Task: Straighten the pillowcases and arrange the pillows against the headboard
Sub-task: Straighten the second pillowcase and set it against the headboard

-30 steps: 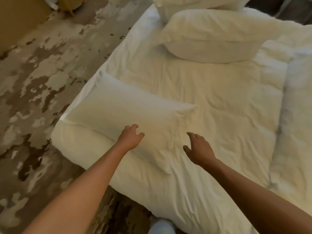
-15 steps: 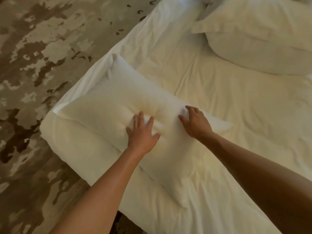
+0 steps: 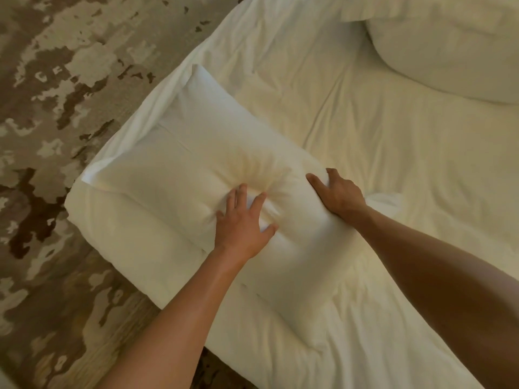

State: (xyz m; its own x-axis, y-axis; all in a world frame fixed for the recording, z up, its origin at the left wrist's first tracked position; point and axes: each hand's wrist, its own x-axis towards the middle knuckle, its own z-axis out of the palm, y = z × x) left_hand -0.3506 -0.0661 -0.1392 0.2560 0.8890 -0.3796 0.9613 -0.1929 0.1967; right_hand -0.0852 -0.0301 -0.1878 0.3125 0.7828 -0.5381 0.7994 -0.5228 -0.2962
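A white pillow [image 3: 179, 161] lies slantwise on the near left corner of the bed. My left hand [image 3: 243, 224] presses into its middle, fingers spread and dug in, and the case bunches up between fingers and thumb. At the pillow's right end my right hand [image 3: 338, 195] is clamped over the edge, with the thumb on top. A second white pillow [image 3: 449, 49] lies at the far right of the bed, apart from both hands. The headboard is out of view.
The bed is covered by a wrinkled white sheet [image 3: 379, 141]. Its left edge and rounded near corner [image 3: 92, 220] drop to a brown and beige patterned carpet [image 3: 42, 113].
Both hands came down from above the pillow onto it. The left hand now digs into its middle and the right hand has slid to its right edge and closed on it. The view moved closer.
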